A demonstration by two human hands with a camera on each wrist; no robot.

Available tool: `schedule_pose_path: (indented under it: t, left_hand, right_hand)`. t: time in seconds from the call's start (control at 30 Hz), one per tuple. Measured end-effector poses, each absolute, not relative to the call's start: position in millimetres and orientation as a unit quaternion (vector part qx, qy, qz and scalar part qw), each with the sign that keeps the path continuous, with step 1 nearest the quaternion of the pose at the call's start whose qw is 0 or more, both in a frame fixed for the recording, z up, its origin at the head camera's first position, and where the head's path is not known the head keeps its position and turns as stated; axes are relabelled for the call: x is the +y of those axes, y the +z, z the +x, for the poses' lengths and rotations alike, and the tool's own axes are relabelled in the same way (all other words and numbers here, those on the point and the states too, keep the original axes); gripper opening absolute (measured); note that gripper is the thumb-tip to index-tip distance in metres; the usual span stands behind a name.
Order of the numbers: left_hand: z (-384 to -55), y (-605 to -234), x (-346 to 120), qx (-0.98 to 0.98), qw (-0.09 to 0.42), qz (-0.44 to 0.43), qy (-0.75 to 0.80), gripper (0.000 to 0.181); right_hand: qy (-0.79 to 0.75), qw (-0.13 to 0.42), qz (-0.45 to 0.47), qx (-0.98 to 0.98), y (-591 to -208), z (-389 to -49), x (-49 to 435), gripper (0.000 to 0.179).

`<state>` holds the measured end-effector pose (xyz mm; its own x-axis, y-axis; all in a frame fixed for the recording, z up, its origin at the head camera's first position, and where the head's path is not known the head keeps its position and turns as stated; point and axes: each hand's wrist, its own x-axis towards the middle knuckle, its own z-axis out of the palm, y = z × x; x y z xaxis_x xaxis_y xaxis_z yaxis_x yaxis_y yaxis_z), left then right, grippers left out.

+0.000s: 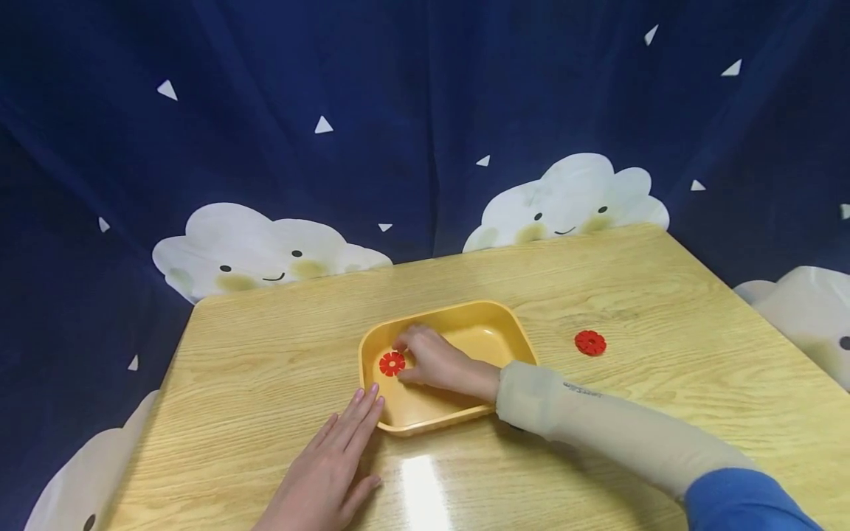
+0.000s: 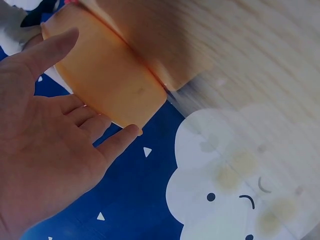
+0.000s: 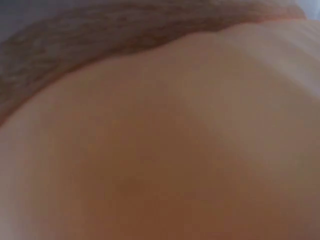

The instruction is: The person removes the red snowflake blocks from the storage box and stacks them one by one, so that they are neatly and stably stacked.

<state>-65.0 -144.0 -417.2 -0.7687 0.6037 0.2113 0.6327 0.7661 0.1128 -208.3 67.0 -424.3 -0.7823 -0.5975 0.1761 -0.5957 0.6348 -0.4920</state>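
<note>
A yellow-orange plastic tray stands on the wooden table. Inside it, towards the left end, lies a red flower-shaped notched disc. My right hand reaches into the tray from the right, thumb and fingers parted at the disc's right side; whether they touch it is hard to see. With fingers extended, my left hand touches the tray's near left corner. The left wrist view shows that hand's spread fingers against the tray's outer wall. The right wrist view is a blurred close-up.
Another red notched disc, perhaps a small stack, lies on the table to the right of the tray. Behind the table hangs a dark blue curtain printed with clouds and white triangles.
</note>
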Motion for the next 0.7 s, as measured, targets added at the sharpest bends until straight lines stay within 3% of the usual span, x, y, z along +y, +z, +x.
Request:
schedule_pose_path:
  t: [0.7]
  left_hand:
    - [-65.0, -418.3, -145.3, -0.936, 0.081, -0.331, -0.092, 0.096]
  right_hand:
    - [-0.237, -0.006, -0.329, 0.914, -431.3, -207.7, 60.8, 0.038]
